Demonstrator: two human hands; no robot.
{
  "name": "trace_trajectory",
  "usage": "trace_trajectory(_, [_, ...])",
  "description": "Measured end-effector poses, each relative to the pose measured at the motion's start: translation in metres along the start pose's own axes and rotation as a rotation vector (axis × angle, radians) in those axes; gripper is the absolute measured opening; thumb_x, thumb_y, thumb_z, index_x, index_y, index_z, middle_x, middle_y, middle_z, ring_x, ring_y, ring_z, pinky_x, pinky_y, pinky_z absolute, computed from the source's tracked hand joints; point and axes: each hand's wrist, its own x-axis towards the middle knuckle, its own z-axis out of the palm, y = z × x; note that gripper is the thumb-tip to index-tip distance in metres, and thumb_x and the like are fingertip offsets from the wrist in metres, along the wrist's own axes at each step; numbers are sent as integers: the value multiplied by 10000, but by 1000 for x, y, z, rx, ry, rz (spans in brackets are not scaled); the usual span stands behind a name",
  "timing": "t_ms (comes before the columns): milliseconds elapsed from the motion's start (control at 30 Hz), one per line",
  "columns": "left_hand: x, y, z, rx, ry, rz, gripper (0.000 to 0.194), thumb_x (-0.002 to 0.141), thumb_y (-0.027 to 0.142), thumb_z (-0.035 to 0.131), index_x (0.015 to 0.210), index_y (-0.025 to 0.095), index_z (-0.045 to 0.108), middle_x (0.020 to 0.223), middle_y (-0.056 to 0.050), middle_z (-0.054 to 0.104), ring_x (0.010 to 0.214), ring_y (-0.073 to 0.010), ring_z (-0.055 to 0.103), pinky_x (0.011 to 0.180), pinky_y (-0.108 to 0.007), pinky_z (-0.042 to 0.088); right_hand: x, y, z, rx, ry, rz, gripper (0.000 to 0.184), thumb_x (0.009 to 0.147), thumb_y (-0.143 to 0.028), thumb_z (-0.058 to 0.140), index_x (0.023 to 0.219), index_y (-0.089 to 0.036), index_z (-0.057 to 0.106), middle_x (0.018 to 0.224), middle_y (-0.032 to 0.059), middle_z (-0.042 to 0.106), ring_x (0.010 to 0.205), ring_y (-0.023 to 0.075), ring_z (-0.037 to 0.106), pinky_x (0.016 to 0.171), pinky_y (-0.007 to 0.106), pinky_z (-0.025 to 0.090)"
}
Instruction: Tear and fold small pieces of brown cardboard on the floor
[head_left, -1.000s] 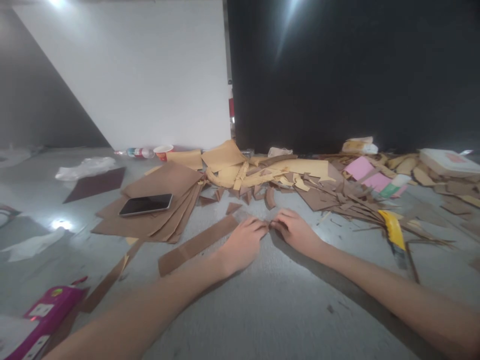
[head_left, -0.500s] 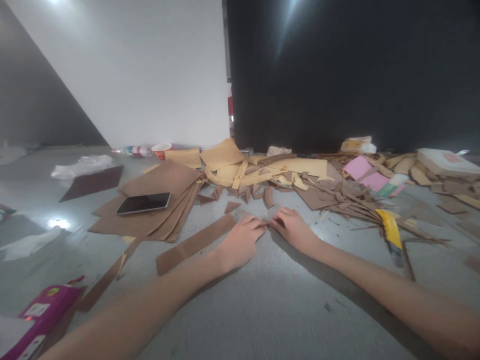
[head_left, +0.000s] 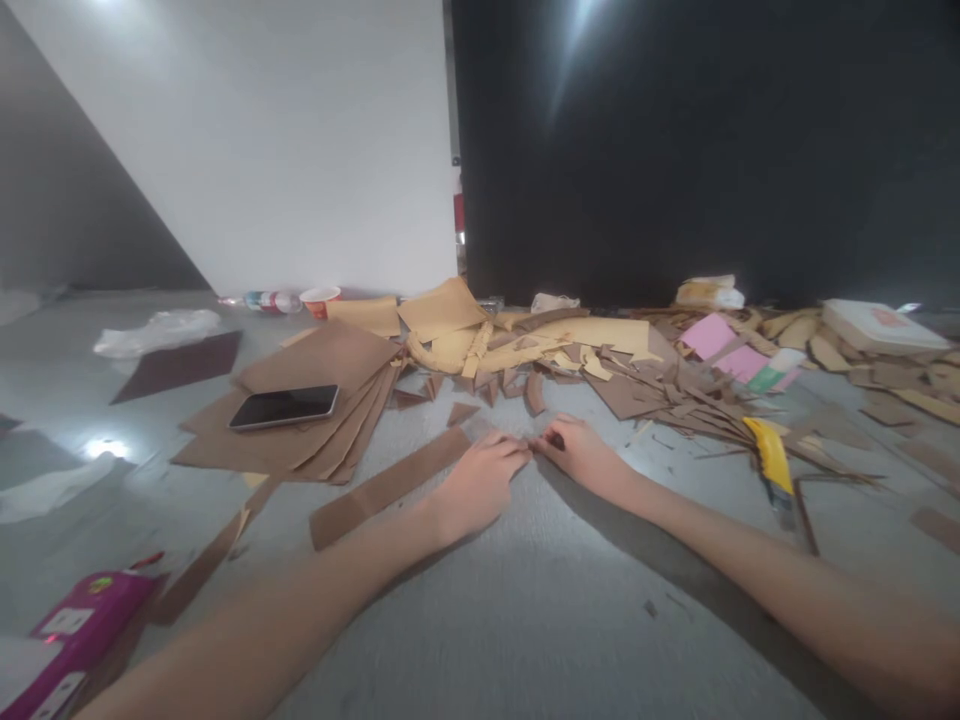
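My left hand [head_left: 486,478] rests low over the table, fingers bent and held together, at the far end of a long brown cardboard strip [head_left: 390,487]. Fingertip to fingertip with it, my right hand [head_left: 577,452] is closed in a pinch. Whatever lies between the fingertips is too small and too covered to make out. A see-through greyish patch [head_left: 480,428] shows just beyond the left knuckles, at the strip's end. Small cut cardboard scraps [head_left: 463,412] lie a little past both hands.
A phone [head_left: 285,406] lies on stacked brown sheets [head_left: 360,425] at left. A purple power strip [head_left: 94,625] is front left. A yellow utility knife [head_left: 771,465] lies right, near piled cardboard offcuts [head_left: 675,395]. Behind are a paper cup [head_left: 321,302], a bottle and a white box [head_left: 881,328].
The hands stay together in almost the same place; the right fingertips have shifted slightly left. The view has turned a little, so the things at right appear farther left.
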Motion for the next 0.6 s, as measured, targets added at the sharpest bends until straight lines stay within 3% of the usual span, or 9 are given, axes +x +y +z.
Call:
trace_trajectory(433, [1, 4, -1, 49, -39, -9, 500, 841, 2, 485, 1299, 126, 641, 1271, -129, 704, 1184, -271, 610, 1084, -436, 478, 0, -3, -4, -65, 10, -17, 372, 1023, -427, 615, 724, -204, 621, 754, 30, 636, 693, 188, 588, 645, 308, 390])
trace_trajectory(600, [0, 5, -1, 98, -54, 1, 559, 848, 12, 496, 1392, 104, 584, 1356, -144, 661, 1218, -275, 587, 1102, -428, 460, 0, -4, -4, -94, 0, -18, 368, 1036, -406, 597, 730, -202, 607, 778, 29, 638, 705, 184, 581, 659, 309, 391])
